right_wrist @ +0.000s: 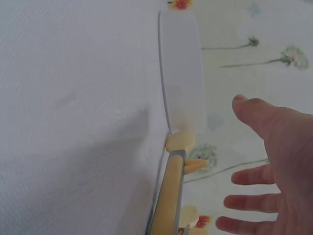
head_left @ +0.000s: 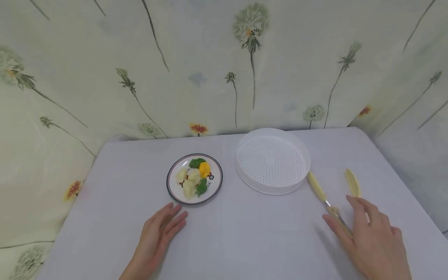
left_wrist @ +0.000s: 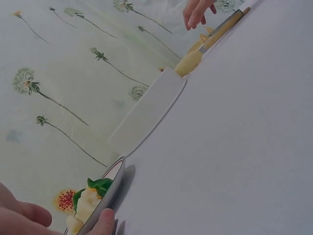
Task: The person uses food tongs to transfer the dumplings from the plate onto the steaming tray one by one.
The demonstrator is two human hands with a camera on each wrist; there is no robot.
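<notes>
My left hand (head_left: 155, 237) hovers at the near left edge of a round plate (head_left: 176, 166), its fingers loosely extended and holding nothing. On the plate lie several pale dumpling-like pieces (head_left: 189, 189), green leaves (head_left: 202, 186) and a yellow piece (head_left: 204, 170). Whether the fingertips touch the rim is unclear. Over at the right, my right hand (head_left: 376, 237) is spread above a pair of beige-and-metal tongs (head_left: 316, 186), hiding their near end. In the right wrist view the thumb and fingers stand apart from the tongs (right_wrist: 168, 196), with nothing in them.
A round white tray (head_left: 271, 185) with a perforated base stands at the back middle, between plate and tongs. White cloth covers the table (head_left: 245, 241). A flower-patterned curtain (head_left: 196, 58) hangs behind and along both sides.
</notes>
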